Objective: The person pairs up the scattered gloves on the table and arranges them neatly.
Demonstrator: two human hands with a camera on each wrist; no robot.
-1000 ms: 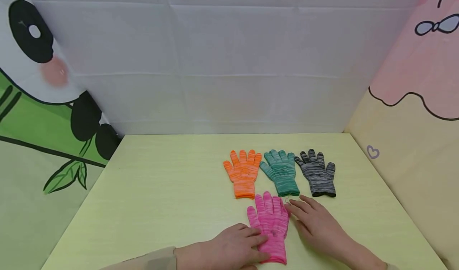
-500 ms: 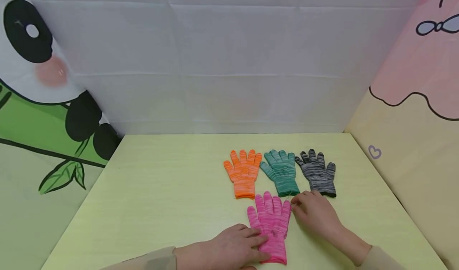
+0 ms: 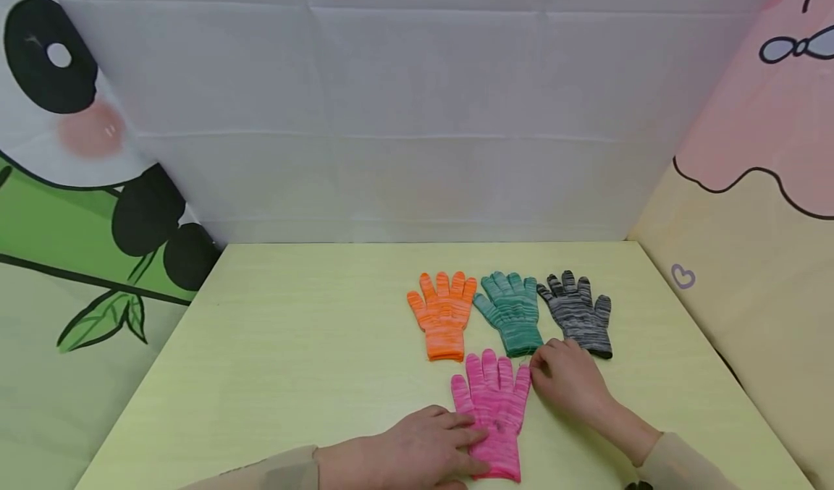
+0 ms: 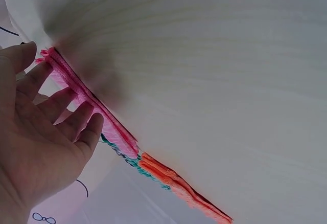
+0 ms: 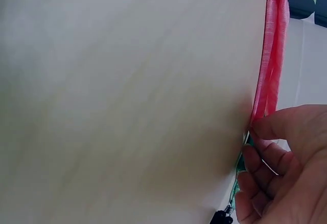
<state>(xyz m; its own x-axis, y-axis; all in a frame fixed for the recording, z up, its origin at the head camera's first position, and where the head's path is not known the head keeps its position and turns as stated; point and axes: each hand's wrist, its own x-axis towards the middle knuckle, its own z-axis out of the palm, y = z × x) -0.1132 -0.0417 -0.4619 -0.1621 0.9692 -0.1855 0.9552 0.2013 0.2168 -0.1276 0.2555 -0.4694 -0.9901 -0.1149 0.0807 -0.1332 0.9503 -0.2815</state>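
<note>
A pink knitted glove [image 3: 495, 417] lies flat on the table with its fingers pointing away from me. My left hand [image 3: 423, 443] rests on its cuff side with straight fingers; in the left wrist view those fingers [image 4: 61, 101] lie along the glove's edge. Thumb and index finger of my right hand [image 3: 572, 378] pinch the tip of the pink glove's outermost right finger. The right wrist view shows that pinch [image 5: 255, 124] at the end of the pink edge. Beyond lie an orange glove [image 3: 446, 316], a green glove [image 3: 511, 313] and a grey-black glove [image 3: 580, 313] in a row.
The pale yellow table [image 3: 293, 352] meets a white cloth backdrop [image 3: 417, 113] at its far edge. Printed cartoon panels stand on both sides, a green and white one [image 3: 98, 222] at left and a pink and cream one [image 3: 749, 135] at right.
My right hand has gone from extended fingers to a pinch on the pink glove's outermost finger, which now spreads further right. The left hand has stayed in place.
</note>
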